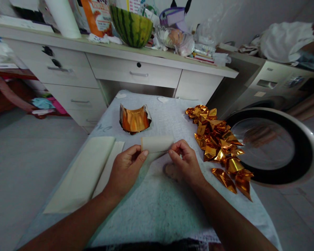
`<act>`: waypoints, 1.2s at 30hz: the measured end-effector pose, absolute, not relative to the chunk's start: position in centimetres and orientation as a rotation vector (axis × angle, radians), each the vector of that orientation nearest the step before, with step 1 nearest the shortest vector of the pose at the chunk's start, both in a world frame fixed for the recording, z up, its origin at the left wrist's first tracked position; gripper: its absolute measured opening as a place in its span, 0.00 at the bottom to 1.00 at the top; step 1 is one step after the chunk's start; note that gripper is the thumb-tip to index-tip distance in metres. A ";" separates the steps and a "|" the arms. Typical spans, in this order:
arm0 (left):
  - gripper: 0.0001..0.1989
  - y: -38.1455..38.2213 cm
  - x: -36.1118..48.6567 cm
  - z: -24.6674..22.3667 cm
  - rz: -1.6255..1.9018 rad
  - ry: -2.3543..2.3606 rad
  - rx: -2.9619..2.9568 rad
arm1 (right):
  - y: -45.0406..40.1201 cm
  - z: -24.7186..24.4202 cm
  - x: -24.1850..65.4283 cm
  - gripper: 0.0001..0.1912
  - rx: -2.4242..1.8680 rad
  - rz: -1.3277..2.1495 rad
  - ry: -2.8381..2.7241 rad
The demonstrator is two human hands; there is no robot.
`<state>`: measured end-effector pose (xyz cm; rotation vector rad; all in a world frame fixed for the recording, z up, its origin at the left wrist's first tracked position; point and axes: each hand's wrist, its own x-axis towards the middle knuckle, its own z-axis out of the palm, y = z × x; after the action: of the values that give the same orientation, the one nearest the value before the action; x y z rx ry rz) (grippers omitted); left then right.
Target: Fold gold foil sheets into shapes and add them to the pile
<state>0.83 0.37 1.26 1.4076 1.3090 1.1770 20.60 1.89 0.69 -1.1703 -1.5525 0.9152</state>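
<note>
A small piece of pale paper (157, 143), curled over or folded into a wide strip, is held up between both hands above the cloth. My left hand (127, 167) pinches its left end between thumb and fingers. At the right end, the thumb and fingertips of my right hand (185, 161) close on its lower corner. Left of my left hand lie a large stack of folded pale paper (81, 174) and a narrower pale strip (112, 160). Beyond the hands stands a curved stack of shiny gold foil sheets (135, 119).
Folded gold foil pieces (217, 139) lie piled along the table's right side. The cloth-covered table (151, 216) meets a white desk (133, 69) holding a cut watermelon (132, 26) and clutter. At right, a washing machine's round door (272, 146) hangs open beside the table edge.
</note>
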 end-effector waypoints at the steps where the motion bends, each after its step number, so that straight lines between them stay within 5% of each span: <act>1: 0.09 0.4 0.8 1.3 1.190 1.289 1.373 | 2.0 0.6 20.7 0.08 -1.211 0.898 -1.484; 4: 0.09 0.5 0.8 1.1 1.196 1.223 1.269 | 2.1 0.3 21.0 0.18 -1.189 1.056 -1.384; 10: 0.10 0.6 1.0 0.5 1.169 1.131 1.136 | 2.3 0.4 20.9 0.15 -1.130 1.423 -1.216; 15: 0.18 0.5 1.1 0.2 1.145 1.253 1.210 | 2.6 0.1 20.7 0.16 -1.208 1.308 -1.271; 21: 0.06 0.4 0.7 0.0 0.912 1.492 1.764 | 2.6 -0.5 20.8 0.15 -1.473 0.912 -1.587; 36: 0.14 1.0 0.8 -0.9 0.676 1.397 2.404 | 2.7 -0.5 21.3 0.13 -1.722 0.530 -1.932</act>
<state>0.77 0.95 -0.89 2.4045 1.3971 0.6756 21.34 2.66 -0.54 -1.7222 -1.9324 0.5301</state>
